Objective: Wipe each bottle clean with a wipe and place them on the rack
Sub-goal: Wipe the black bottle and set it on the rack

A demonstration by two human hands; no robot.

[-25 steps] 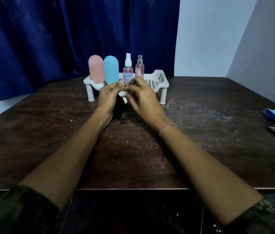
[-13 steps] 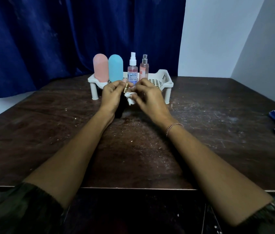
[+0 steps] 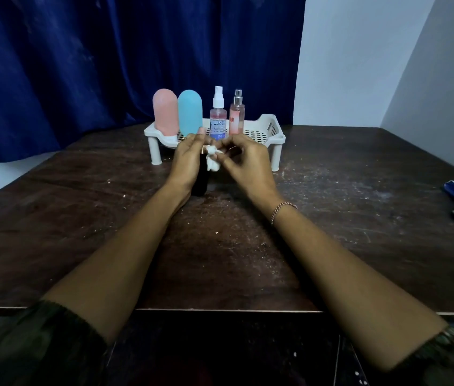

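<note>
Left hand (image 3: 189,160) curled round a dark bottle (image 3: 199,178), upright and low over the table (image 3: 331,218). At its 3 o'clock the right hand (image 3: 245,162) pinches a crumpled white wipe (image 3: 212,160) to the bottle's top. Risk: a hard rub could tip the narrow bottle toward 12 o'clock, into the blue bottle (image 3: 190,115) on the white rack (image 3: 276,132).

Inspector: Change noted?
Assessor: Right hand (image 3: 244,162) has drawn slightly away from left hand (image 3: 188,160). Wipe (image 3: 212,160) now hangs lower and more exposed between them, beside the dark bottle (image 3: 200,183); contact possibly broken, view too dim to confirm.
</note>
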